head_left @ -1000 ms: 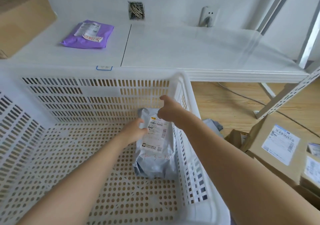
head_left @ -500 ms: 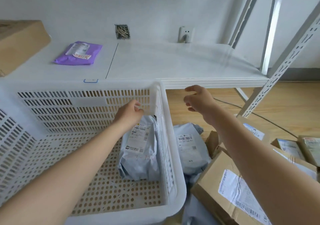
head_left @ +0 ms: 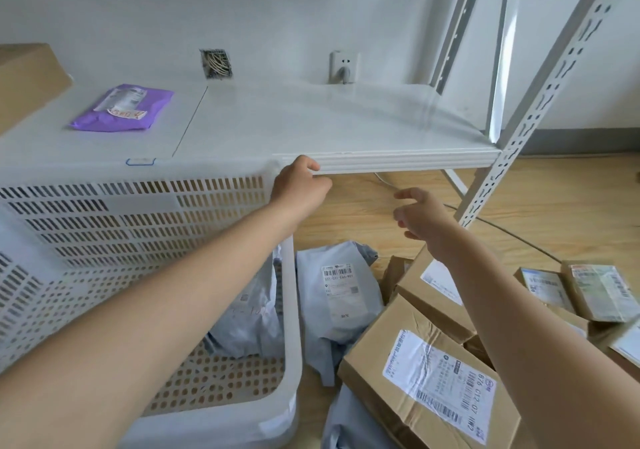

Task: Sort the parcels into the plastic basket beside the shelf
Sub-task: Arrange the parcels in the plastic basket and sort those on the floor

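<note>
A white plastic basket (head_left: 291,310) stands on the floor against the white shelf (head_left: 346,130). Inside it a grey mailer parcel (head_left: 249,313) leans on the right wall, partly hidden by my left forearm. My left hand (head_left: 299,187) hovers by the basket's far right corner, fingers loosely curled and holding nothing. To its right my right hand (head_left: 420,216) is in the air above the floor, fingers relaxed and empty. Below it lie another grey mailer (head_left: 341,296) and several cardboard parcels (head_left: 433,389).
A purple mailer (head_left: 124,107) lies on the shelf at the left, next to a cardboard box (head_left: 27,81). The shelf's perforated metal upright (head_left: 519,137) slants down at the right. A thin cable (head_left: 502,230) runs across the wooden floor.
My left hand has let go of the grey mailer and risen out of the basket to its far right corner. My right hand has drifted right. The view has swung toward the floor pile.
</note>
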`<state>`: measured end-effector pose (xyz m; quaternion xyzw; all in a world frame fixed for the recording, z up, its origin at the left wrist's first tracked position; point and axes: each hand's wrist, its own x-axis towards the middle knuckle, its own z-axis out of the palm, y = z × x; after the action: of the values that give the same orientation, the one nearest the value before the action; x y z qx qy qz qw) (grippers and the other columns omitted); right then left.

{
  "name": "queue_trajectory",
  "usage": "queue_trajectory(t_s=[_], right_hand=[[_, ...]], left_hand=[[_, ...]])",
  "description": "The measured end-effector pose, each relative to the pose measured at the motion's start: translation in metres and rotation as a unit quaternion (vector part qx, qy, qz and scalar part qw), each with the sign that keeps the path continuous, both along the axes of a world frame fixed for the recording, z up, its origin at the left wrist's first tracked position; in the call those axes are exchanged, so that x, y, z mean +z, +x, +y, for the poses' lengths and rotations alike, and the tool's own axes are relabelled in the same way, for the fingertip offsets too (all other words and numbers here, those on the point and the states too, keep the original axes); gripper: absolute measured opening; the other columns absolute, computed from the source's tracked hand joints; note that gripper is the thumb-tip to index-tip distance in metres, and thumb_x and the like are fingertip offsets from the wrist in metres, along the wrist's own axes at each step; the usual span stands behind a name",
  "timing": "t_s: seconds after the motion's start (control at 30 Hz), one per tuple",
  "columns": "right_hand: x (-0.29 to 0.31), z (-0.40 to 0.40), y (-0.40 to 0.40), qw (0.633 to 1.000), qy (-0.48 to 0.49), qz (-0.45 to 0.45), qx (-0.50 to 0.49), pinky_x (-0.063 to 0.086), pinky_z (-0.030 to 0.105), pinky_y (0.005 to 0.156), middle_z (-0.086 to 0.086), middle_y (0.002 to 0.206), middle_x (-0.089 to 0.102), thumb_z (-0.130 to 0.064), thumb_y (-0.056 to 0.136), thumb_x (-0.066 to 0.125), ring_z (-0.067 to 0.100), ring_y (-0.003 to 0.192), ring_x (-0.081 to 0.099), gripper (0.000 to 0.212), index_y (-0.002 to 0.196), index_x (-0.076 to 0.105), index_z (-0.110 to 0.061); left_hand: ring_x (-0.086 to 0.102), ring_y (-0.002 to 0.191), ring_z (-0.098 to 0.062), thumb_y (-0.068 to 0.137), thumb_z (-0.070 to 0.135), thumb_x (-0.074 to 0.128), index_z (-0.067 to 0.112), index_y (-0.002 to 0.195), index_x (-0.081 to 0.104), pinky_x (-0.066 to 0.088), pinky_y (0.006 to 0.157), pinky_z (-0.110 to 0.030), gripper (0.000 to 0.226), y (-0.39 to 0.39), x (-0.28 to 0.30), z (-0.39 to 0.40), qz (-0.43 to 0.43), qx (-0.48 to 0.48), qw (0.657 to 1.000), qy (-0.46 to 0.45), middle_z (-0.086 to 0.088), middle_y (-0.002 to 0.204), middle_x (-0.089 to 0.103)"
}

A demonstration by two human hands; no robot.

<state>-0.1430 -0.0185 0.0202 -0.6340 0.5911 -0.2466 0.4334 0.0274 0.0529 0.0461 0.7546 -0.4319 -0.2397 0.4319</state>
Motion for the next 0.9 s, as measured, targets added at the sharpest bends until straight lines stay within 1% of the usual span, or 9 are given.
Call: queue_trajectory(t_s=[0.13,0.2,0.27,0.33,0.5,0.57,0.67,0.8,0.9], right_hand=[[-0.018,-0.005,-0.026,0.999,0.013,0.032,-0.003,0.04,0.026,0.056,0.003,0.072,0.051,0.002,0.083,0.047,0.014,0.061,0.046,0.042,0.121,0.053,-0.016],[-0.025,-0.004,-0.039,0.997,0.021,0.066,0.025,0.041,0.025,0.055,0.004,0.076,0.052,0.001,0.083,0.048,0.013,0.063,0.047,0.04,0.119,0.055,-0.017],[-0.03,-0.002,-0.054,0.992,0.041,0.101,0.066,0.044,0.025,0.054,0.009,0.087,0.057,0.0,0.084,0.05,0.014,0.065,0.049,0.036,0.115,0.058,-0.017],[-0.035,0.001,-0.068,0.986,0.069,0.124,0.093,0.05,0.029,0.06,0.017,0.101,0.063,0.0,0.084,0.051,0.017,0.073,0.053,0.028,0.104,0.062,-0.017],[-0.053,0.014,-0.102,0.967,0.14,0.138,0.164,0.05,0.024,0.065,0.008,0.107,0.065,-0.005,0.086,0.054,0.013,0.08,0.063,0.024,0.096,0.061,-0.026],[-0.06,0.019,-0.112,0.957,0.163,0.148,0.191,0.052,0.027,0.071,0.006,0.104,0.065,-0.008,0.086,0.056,0.014,0.084,0.063,0.025,0.098,0.061,-0.029],[-0.069,0.025,-0.128,0.943,0.192,0.165,0.218,0.053,0.036,0.082,0.005,0.099,0.065,-0.014,0.085,0.06,0.017,0.087,0.061,0.025,0.102,0.06,-0.031],[-0.078,0.034,-0.145,0.922,0.255,0.173,0.236,0.048,0.047,0.087,-0.003,0.105,0.065,-0.022,0.085,0.061,0.015,0.094,0.061,0.029,0.11,0.057,-0.036],[-0.083,0.039,-0.157,0.904,0.298,0.181,0.247,0.057,0.036,0.065,-0.01,0.109,0.061,-0.025,0.086,0.061,0.008,0.088,0.055,0.041,0.123,0.05,-0.038]], left_hand=[[0.048,0.099,-0.022,0.083,0.016,0.053,0.017,0.114,0.051,0.037,0.076,-0.025,0.031,-0.036,-0.02,-0.007,0.08,-0.008,0.993,0.088,-0.003,0.11,0.05],[0.042,0.077,-0.02,0.083,0.013,0.052,0.017,0.091,0.052,0.03,0.063,-0.025,0.01,-0.055,-0.032,-0.006,0.095,-0.01,0.987,0.128,-0.003,0.087,0.045],[0.025,0.059,-0.019,0.08,0.008,0.05,0.016,0.066,0.033,0.017,0.054,-0.028,0.023,-0.071,-0.047,-0.006,0.123,-0.027,0.978,0.165,-0.002,0.066,0.027],[0.018,0.058,-0.019,0.081,0.007,0.048,0.017,0.064,0.023,0.011,0.054,-0.029,0.032,-0.085,-0.061,-0.002,0.113,-0.046,0.972,0.199,-0.001,0.066,0.019],[0.032,0.061,-0.014,0.084,0.017,0.05,0.011,0.088,0.049,0.023,0.051,-0.025,0.007,-0.102,-0.092,0.011,0.087,-0.041,0.957,0.275,-0.003,0.073,0.04],[0.043,0.076,-0.016,0.084,0.025,0.054,0.009,0.127,0.046,0.031,0.058,-0.025,0.046,-0.103,-0.101,0.014,0.082,-0.075,0.944,0.309,-0.008,0.108,0.055],[0.045,0.117,-0.024,0.081,0.04,0.061,0.016,0.138,0.038,0.037,0.072,-0.029,0.066,-0.105,-0.107,0.022,0.031,-0.121,0.928,0.35,-0.005,0.139,0.043],[0.049,0.09,-0.014,0.08,0.048,0.064,0.022,0.139,0.034,0.045,0.049,-0.023,0.071,-0.111,-0.11,0.034,0.072,-0.163,0.905,0.386,0.002,0.124,0.052],[0.046,0.122,-0.019,0.079,0.049,0.065,0.024,0.146,0.024,0.048,0.094,-0.038,0.083,-0.111,-0.123,0.04,0.081,-0.209,0.9,0.374,0.001,0.145,0.038]])
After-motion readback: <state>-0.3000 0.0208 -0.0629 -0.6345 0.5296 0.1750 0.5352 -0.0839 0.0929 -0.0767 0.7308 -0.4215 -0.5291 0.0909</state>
